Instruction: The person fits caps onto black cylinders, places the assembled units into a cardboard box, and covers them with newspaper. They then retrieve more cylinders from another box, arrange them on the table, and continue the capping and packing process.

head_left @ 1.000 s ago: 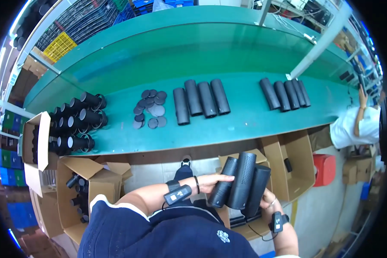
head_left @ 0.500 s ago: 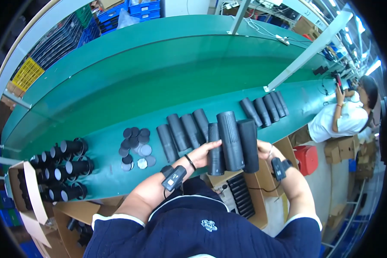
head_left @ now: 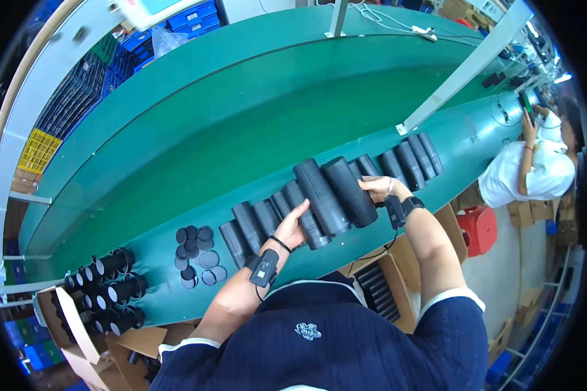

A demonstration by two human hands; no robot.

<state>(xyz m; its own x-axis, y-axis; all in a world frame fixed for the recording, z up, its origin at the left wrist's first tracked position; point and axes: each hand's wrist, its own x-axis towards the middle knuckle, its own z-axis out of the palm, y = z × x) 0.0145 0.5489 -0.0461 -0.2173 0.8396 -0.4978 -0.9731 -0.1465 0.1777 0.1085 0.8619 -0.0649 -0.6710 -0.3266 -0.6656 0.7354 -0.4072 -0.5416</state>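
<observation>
Between my hands is a side-by-side bundle of black textured cylinders (head_left: 322, 198), tilted over the green bench. My left hand (head_left: 291, 229) presses on the bundle's left side, thumb on the leftmost cylinder. On the other side my right hand (head_left: 376, 188) closes round the right cylinder (head_left: 350, 190); its fingertips are partly hidden. Left of the bundle, several more black cylinders (head_left: 246, 223) lie in a row on the bench. Another row of black cylinders (head_left: 408, 163) lies beyond my right hand.
Dark round discs (head_left: 194, 242) lie on the green bench (head_left: 176, 195). Black cylindrical parts with pale ends (head_left: 114, 288) stand at far left beside a carton (head_left: 78, 319). An open carton of black cylinders (head_left: 376, 290) is below. A co-worker (head_left: 528, 156) and red stool (head_left: 478, 230) are right.
The bundle has moved from near my body, forward over the bench and tilted leftward at its top. Both hands have moved with it. The view has shifted slightly.
</observation>
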